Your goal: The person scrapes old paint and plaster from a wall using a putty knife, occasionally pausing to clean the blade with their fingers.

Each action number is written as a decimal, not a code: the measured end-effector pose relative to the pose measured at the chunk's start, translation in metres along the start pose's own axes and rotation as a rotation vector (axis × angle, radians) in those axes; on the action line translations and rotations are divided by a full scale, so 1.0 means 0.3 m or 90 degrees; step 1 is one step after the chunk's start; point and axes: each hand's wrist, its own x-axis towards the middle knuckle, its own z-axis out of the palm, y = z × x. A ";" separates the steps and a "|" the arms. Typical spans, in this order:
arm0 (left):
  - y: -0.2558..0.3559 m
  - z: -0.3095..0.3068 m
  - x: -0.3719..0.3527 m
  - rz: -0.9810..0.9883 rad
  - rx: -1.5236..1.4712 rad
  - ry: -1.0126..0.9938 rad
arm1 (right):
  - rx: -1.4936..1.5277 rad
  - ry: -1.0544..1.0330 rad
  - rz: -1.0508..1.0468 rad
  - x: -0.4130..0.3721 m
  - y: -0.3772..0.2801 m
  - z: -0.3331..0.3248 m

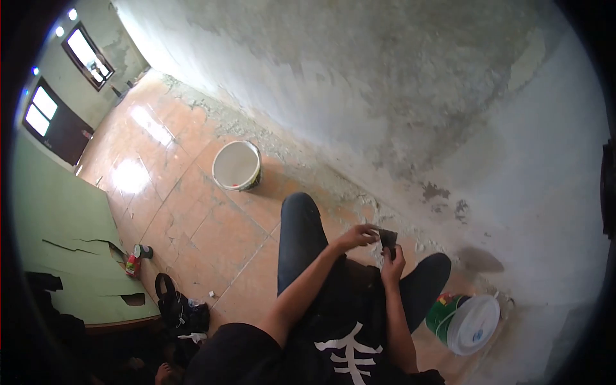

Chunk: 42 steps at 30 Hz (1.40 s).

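Observation:
My right hand (393, 266) is closed round the lower end of a dark, flat putty knife (388, 238), whose wide blade points up and away from me. My left hand (358, 238) meets the blade's left edge, its bent fingertips pinching near the upper corner. Both hands are held between my raised knees, in front of the wall (410, 128). How much of the handle lies inside my right palm is hidden.
A white bucket (237, 165) stands on the tiled floor (212, 224) ahead. At my right is a green paint pail (447, 316) with a white lid (478, 325). Crumbled plaster (269, 138) lines the wall's foot. A black bag (176, 308) and small cans (136, 260) lie left.

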 end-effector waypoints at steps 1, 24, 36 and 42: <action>0.016 0.012 0.003 0.010 -0.014 0.005 | 0.045 -0.002 0.027 0.001 -0.025 -0.006; 0.016 0.021 -0.021 0.179 0.094 0.092 | 0.251 -0.099 0.181 -0.019 -0.047 -0.012; -0.004 0.000 0.003 0.131 0.170 0.174 | 0.244 -0.170 0.201 -0.019 -0.051 -0.011; 0.024 0.005 -0.008 0.093 -0.043 0.129 | 0.247 -0.157 0.210 -0.018 -0.054 -0.011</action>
